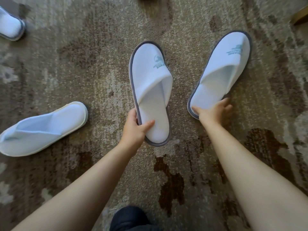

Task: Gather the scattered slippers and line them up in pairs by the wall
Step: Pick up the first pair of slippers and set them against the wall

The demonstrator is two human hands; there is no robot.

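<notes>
**A:** What are you standing over?

**B:** You're looking straight down at a carpet [93, 67], mottled in beige and dark brown patches. At the top right edge there's a corner of something wooden [300, 16]; I can't tell what it belongs to. A dark-clothed knee or leg [128, 219] shows at the bottom centre.

**A:** And my hands?

**B:** Your left hand [135, 126] grips the middle grey-trimmed slipper [150, 90] at its heel end: thumb across the insole, fingers curled round the left edge and under the sole. Its toe points away from you. Whether its sole touches the carpet, I can't tell. Your right hand [213, 110] is on the heel of the right grey-trimmed slipper [221, 72], thumb laid over the heel rim and fingers curled around the far side of it. That slipper tilts to the upper right and seems to lie on the carpet.

**A:** How do the two sit together?

**B:** Apart, heels nearer each other than the toes, like a V. Both carry a teal logo on the upper.

**A:** Any others?

**B:** A cream-trimmed slipper [41, 130] lies on the carpet to your left, clear of your left hand. Another grey-trimmed slipper [10, 24] sits at the top left edge, partly cut off and blurred.
</notes>
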